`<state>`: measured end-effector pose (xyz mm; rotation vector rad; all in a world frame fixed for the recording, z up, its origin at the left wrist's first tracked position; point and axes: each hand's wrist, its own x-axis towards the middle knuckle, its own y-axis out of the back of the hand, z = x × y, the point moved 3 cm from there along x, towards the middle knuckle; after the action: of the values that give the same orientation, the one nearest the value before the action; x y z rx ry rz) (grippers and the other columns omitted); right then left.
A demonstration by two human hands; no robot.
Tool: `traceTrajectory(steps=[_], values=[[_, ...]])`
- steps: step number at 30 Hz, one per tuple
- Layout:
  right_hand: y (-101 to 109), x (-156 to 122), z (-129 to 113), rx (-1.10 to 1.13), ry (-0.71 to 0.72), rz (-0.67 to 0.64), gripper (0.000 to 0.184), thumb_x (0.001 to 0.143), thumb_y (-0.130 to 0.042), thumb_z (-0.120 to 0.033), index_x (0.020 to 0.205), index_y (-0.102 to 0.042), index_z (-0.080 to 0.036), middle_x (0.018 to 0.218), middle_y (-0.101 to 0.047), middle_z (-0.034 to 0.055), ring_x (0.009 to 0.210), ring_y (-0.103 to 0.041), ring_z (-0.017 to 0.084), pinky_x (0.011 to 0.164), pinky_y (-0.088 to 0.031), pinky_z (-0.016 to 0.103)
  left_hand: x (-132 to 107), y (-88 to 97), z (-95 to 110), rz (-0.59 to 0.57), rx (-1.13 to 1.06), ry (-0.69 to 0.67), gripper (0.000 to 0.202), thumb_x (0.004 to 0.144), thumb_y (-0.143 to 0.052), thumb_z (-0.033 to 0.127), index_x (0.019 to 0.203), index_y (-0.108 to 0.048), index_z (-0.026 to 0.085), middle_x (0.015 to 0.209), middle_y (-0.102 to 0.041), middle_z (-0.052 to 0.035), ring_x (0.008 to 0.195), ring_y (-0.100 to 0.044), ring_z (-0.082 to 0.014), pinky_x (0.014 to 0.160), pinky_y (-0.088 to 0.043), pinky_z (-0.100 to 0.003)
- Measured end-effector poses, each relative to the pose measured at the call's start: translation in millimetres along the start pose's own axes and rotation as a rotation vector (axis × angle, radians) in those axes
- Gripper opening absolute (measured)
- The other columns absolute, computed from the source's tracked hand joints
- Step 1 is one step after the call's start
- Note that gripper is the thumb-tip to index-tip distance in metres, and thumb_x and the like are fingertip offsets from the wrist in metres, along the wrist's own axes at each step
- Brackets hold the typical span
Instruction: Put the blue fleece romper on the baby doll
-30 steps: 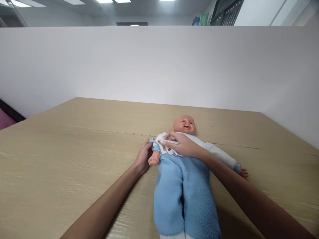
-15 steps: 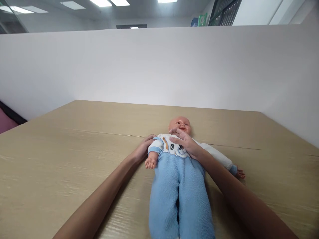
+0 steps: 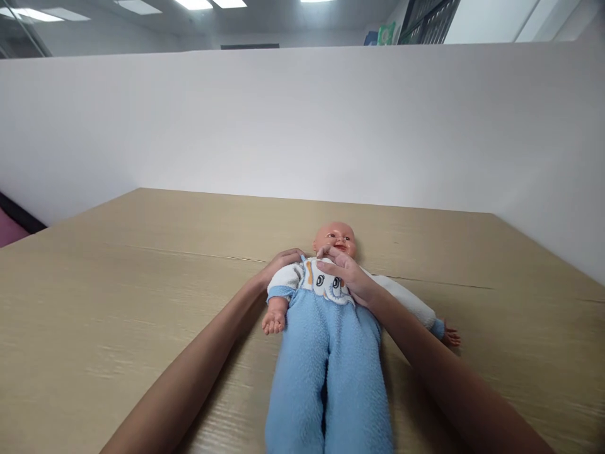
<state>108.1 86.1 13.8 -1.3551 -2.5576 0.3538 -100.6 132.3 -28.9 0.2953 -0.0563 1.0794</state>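
Note:
A baby doll (image 3: 326, 328) lies on its back on the wooden table (image 3: 118, 302), head away from me. It wears a fleecy blue one-piece with a white top and a cartoon face on the chest. My left hand (image 3: 280, 261) curls over the doll's shoulder on the left side, fingers closed on the white fabric. My right hand (image 3: 344, 272) rests on the upper chest just under the chin, its fingers pinching the collar. One bare doll hand (image 3: 273, 321) sticks out of a short sleeve; the other arm lies under my right forearm.
White partition walls (image 3: 302, 126) close the table at the back and on the right. A pink and dark object (image 3: 12, 227) shows at the far left edge. The table's surface runs wide to the left of the doll.
My left hand has moved from beside the doll's arm up onto its shoulder. My right hand has slid from the chest up to the collar. The doll has shifted slightly left.

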Motion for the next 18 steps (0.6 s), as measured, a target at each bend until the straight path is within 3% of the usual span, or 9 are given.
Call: traceTrajectory(steps=[5,10,15,18], values=[[-1,1,-1,0.029,-0.008,0.023,0.037,0.084,-0.093,-0.039,0.103,-0.065,-0.024,0.097,-0.062,-0.0033,0.087,-0.062,0.013,0.079,-0.050,0.023,4,-0.4,6,-0.110,0.045,-0.030,0.023,0.074,-0.084,0.036,0.080,-0.071,0.019,0.093,-0.069,-0.0032,0.092,-0.060,-0.0208,0.089,-0.049,-0.034],[2,0,-2,0.048,-0.042,0.022,0.040,0.082,-0.094,-0.039,0.102,-0.063,-0.024,0.093,-0.062,-0.0037,0.082,-0.061,0.013,0.075,-0.049,0.023,18,-1.1,0,-0.146,-0.030,0.004,0.033,0.066,-0.088,0.041,0.069,-0.063,0.019,0.080,-0.064,-0.0014,0.081,-0.056,-0.0197,0.083,-0.050,-0.034],[0,-4,-6,0.047,-0.067,0.025,0.038,0.085,-0.091,-0.038,0.103,-0.060,-0.026,0.095,-0.064,-0.0023,0.082,-0.062,0.014,0.074,-0.050,0.024,30,-6.1,-5,-0.134,-0.173,0.102,0.028,0.075,-0.078,0.042,0.071,-0.066,0.017,0.081,-0.066,-0.0036,0.081,-0.058,-0.0210,0.081,-0.053,-0.036],[1,-4,-6,0.041,-0.068,0.047,0.039,0.084,-0.092,-0.039,0.101,-0.060,-0.026,0.095,-0.064,-0.0019,0.081,-0.063,0.015,0.074,-0.051,0.026,30,-11.0,1,-0.071,-0.240,0.158,0.021,0.070,-0.082,0.033,0.073,-0.070,0.015,0.085,-0.071,-0.0065,0.084,-0.062,-0.0225,0.083,-0.054,-0.037]])
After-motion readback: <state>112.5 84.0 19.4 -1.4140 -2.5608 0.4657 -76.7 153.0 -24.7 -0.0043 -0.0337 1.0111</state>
